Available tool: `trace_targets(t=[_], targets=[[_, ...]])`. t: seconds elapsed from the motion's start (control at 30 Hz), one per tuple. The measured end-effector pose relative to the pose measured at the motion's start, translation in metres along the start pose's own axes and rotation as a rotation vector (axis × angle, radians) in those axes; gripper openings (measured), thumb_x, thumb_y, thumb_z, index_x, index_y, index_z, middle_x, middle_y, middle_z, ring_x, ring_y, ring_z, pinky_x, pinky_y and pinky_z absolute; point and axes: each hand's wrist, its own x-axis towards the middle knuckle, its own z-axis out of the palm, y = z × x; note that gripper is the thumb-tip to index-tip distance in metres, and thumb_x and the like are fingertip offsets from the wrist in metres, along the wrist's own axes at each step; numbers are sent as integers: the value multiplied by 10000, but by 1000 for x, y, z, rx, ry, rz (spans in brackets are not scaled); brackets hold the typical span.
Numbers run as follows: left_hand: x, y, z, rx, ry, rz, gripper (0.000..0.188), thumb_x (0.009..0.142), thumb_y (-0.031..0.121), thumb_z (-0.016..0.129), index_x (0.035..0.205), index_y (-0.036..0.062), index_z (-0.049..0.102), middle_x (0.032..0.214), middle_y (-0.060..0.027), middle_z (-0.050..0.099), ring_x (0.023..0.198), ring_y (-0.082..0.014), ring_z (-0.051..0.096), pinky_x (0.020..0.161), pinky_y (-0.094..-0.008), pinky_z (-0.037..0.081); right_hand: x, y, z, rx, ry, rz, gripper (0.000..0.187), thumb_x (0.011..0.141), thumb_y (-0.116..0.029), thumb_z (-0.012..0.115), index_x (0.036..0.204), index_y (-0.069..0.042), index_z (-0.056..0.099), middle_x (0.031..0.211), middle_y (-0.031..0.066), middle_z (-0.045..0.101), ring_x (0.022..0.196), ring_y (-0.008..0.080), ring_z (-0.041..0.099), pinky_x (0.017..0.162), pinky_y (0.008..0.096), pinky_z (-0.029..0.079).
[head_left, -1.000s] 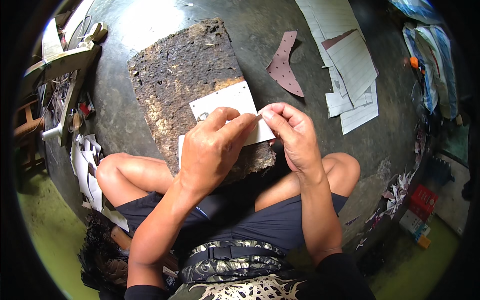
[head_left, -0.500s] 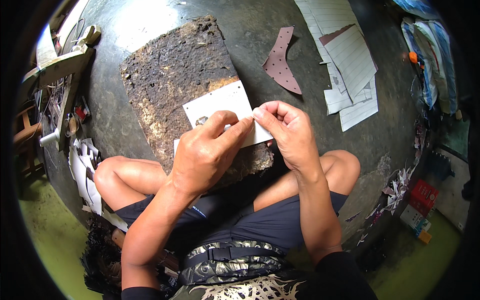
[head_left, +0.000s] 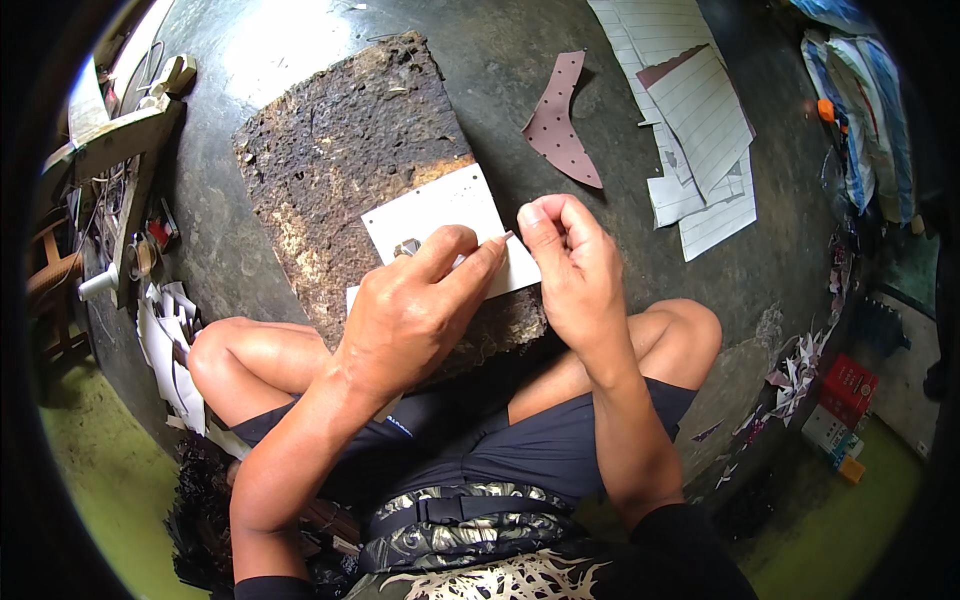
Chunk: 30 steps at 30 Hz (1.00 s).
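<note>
A white sheet [head_left: 430, 212] with small dark dots near its edges lies on a thick, rough brown slab [head_left: 340, 150] in front of me. My left hand [head_left: 420, 305] is over the sheet, fingers curled, thumb tip near the sheet's right edge. Beside its knuckles a small shiny metal piece [head_left: 407, 247] shows; I cannot tell whether it is held or worn. My right hand [head_left: 580, 262] is just right of the sheet, thumb and forefinger pressed together. Anything between them is too small or hidden to make out.
A curved pink piece [head_left: 557, 125] with dark dots lies on the dark floor beyond the slab. Lined white sheets [head_left: 700, 130] overlap at the right. White scraps [head_left: 168, 335] are piled at the left, near a wooden frame [head_left: 130, 150]. A red box [head_left: 847, 388] stands far right.
My right hand has drawn slightly away from my left thumb, so a gap shows between them. The slab and sheet have shifted a little to the left in view.
</note>
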Motion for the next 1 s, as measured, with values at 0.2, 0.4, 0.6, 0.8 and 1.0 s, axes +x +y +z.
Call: trace_targets(t=[0.2, 0.4, 0.6, 0.8, 1.0], targets=[[-2, -3, -1, 94, 40, 34, 328, 907, 60, 892, 1224, 134, 856, 1027, -32, 717, 748, -209, 702, 620, -378, 560, -2, 5, 12, 45, -18, -67, 304, 1183, -272, 682, 1074, 10, 662, 838, 62, 602, 770, 133, 537, 701, 342, 490], [-6, -16, 1, -2, 113, 73, 312, 871, 129, 933, 1174, 140, 861, 1002, -5, 706, 785, -217, 620, 669, -384, 507, 3, 17, 10, 159, -94, -43, 328, 1197, -295, 666, 1080, 11, 675, 798, 29, 591, 758, 91, 511, 668, 325, 467], [-6, -16, 1, -1, 105, 68, 303, 882, 163, 941, 1176, 151, 869, 998, 0, 704, 783, -209, 613, 671, -376, 492, 6, 23, 7, 228, -127, 18, 357, 1203, -319, 659, 1080, 15, 687, 786, 8, 592, 763, 74, 505, 663, 315, 466], [-4, -18, -1, 8, 91, 74, 305, 869, 170, 956, 1162, 155, 872, 986, 4, 705, 768, -205, 616, 662, -371, 485, 11, 26, 2, 150, -106, 18, 351, 1198, -312, 670, 1086, 20, 690, 808, 9, 615, 785, 68, 521, 677, 301, 475], [-1, -18, -1, -20, 97, 69, 313, 842, 163, 975, 1137, 155, 871, 972, 9, 706, 740, -197, 617, 651, -372, 485, 11, 27, 1, 198, -119, 31, 328, 1194, -291, 680, 1092, 20, 693, 829, -5, 620, 796, 63, 527, 684, 291, 478]])
